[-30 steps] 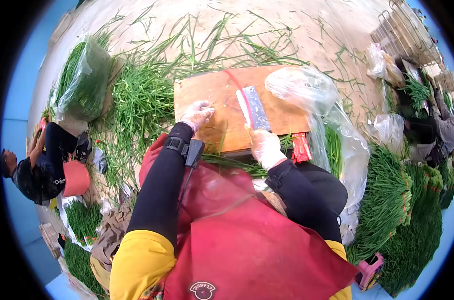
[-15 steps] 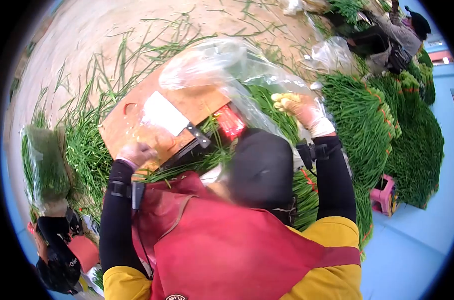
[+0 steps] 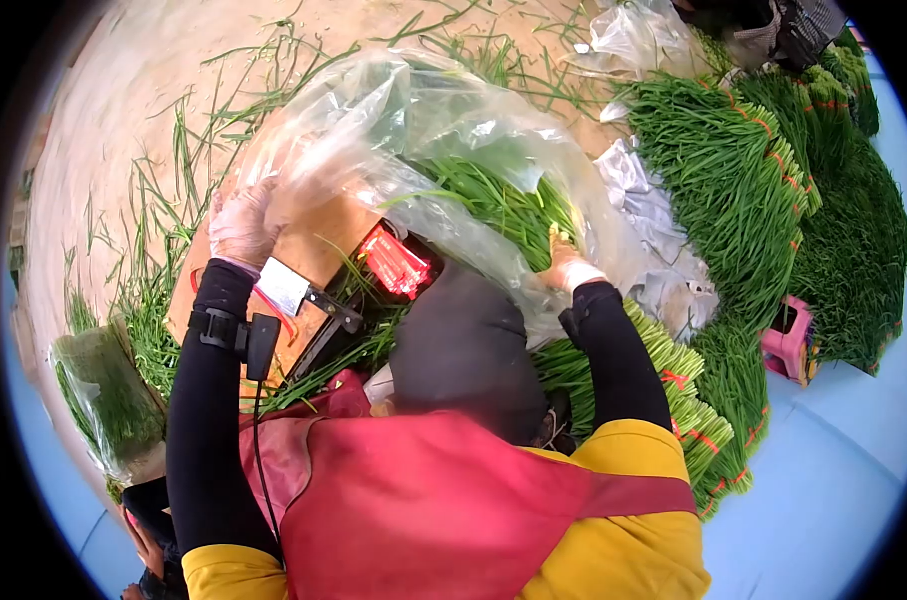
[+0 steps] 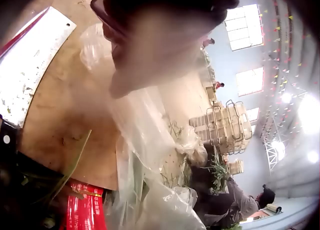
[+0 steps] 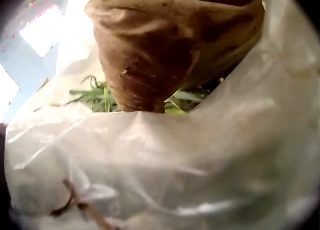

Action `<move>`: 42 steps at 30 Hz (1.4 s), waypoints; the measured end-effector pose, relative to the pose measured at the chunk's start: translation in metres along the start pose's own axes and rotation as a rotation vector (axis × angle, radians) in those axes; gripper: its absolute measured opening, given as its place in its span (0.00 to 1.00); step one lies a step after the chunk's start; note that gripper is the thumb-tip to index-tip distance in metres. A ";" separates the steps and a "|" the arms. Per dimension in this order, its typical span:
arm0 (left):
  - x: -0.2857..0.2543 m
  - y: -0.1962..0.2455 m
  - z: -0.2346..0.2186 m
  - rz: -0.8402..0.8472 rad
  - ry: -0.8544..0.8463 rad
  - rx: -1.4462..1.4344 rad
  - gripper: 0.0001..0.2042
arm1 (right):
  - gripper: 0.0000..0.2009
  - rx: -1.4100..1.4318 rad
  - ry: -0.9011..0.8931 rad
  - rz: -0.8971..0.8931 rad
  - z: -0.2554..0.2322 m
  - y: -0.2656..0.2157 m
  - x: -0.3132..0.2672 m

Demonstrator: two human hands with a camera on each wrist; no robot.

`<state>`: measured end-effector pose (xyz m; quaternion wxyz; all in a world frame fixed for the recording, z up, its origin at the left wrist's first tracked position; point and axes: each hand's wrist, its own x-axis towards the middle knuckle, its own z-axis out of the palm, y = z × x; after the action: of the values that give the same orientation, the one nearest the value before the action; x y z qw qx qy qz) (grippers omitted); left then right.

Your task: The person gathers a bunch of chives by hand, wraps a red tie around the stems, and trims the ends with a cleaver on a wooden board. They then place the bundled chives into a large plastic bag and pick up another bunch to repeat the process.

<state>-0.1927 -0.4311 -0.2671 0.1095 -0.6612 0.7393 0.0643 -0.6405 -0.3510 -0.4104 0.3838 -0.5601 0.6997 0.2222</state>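
My gloved left hand is at the left end of a large clear plastic bag, above the wooden board. In the left wrist view the film hangs from its fingertips, pinched there. Long green chives lie inside the bag, stem ends to the right. My gloved right hand is at those stem ends, within the bag's mouth; in the right wrist view, film and greens hide its fingertips, so I cannot tell whether it grips. A cleaver lies on the board beside a red strip.
A red packet lies at the board's near right edge, by my knee. Tied chive bundles are piled to the right, near a pink stool. Loose leaves litter the floor at left, near a filled bag.
My right hand has left the cleaver and gone right to the chives' stem ends. My left hand has moved forward and taken the bag, which is now spread wider. The view has swung right.
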 end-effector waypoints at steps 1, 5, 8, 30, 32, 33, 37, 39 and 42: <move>0.007 -0.011 0.014 0.013 0.083 -0.067 0.24 | 0.57 -0.108 0.001 0.011 0.007 -0.005 -0.005; 0.032 -0.012 0.010 -0.151 0.029 -0.968 0.11 | 0.55 -0.201 -0.027 0.070 -0.005 -0.020 -0.025; 0.046 0.002 -0.037 -0.122 0.102 -1.178 0.11 | 0.53 -0.133 -0.054 -0.022 -0.009 -0.002 -0.006; 0.121 0.010 -0.149 0.093 0.194 -1.084 0.19 | 0.16 0.158 0.270 0.058 -0.017 0.049 0.099; 0.127 -0.002 -0.148 0.126 0.187 -1.083 0.20 | 0.17 0.150 0.260 0.167 -0.010 0.070 0.096; 0.130 -0.009 -0.146 0.121 0.185 -1.083 0.20 | 0.16 0.211 0.293 0.137 0.000 0.083 0.103; 0.137 -0.013 -0.146 0.218 0.179 -1.029 0.20 | 0.18 0.107 0.311 0.142 -0.024 0.049 0.078; 0.137 -0.010 -0.146 0.217 0.166 -1.028 0.20 | 0.20 0.082 0.339 0.089 -0.024 0.030 0.074; 0.139 -0.005 -0.147 0.230 0.191 -1.013 0.20 | 0.23 0.138 0.463 0.072 -0.006 0.017 0.082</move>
<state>-0.2131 -0.6005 -0.1591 -0.2995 -0.5487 0.6900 0.3648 -0.6649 -0.4016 -0.4733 0.2426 -0.5434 0.8019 0.0531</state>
